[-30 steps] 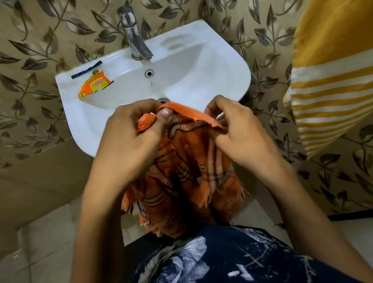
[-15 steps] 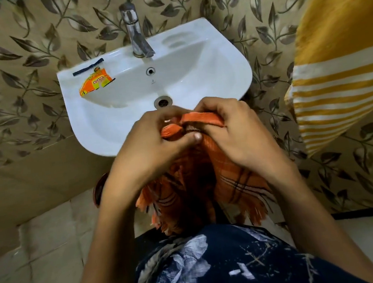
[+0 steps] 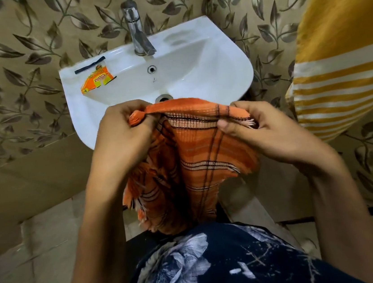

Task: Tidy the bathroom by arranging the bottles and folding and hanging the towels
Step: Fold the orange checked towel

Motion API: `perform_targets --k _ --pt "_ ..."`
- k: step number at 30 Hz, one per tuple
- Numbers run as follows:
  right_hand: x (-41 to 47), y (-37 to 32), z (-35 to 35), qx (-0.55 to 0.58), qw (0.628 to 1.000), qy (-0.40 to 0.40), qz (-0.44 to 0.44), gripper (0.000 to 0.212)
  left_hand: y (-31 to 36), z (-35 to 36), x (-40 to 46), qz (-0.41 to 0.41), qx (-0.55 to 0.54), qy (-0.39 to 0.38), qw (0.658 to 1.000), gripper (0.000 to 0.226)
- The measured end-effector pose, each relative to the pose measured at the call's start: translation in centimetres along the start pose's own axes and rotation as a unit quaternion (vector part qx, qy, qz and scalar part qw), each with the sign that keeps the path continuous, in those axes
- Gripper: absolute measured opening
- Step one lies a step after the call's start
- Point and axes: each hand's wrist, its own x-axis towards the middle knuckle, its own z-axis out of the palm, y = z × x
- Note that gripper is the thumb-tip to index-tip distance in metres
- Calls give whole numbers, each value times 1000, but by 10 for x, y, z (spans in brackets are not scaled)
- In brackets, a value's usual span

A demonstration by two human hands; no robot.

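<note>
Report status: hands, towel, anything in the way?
Left hand and right hand both pinching orange towel top edge, stretched over sink. Rest hangs. Nothing obstructing.

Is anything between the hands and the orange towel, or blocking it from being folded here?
Nothing visible. The left hand and right hand each pinch the orange towel's top edge directly, and it hangs free in front of the sink. Where it will hang is not identifiable.
</note>
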Motion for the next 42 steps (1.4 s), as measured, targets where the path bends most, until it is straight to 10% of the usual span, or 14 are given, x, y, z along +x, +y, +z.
perform_targets --k 15,29,35,42 --pt "20 -10 54 109 949 296 10 30 3 9 0 -159 -300 22 940 13" --pt "11 -26 76 7 947 320 -19 10 4 16 -5 -109 -219 -127 961 33" --pt "4 -36 85 -155 964 208 -55 17 2 14 -7 -99 -221 -157 958 54" --pt "6 -28 71 35 994 106 2 26 -8 5 -4 -100 -168 -135 971 19"
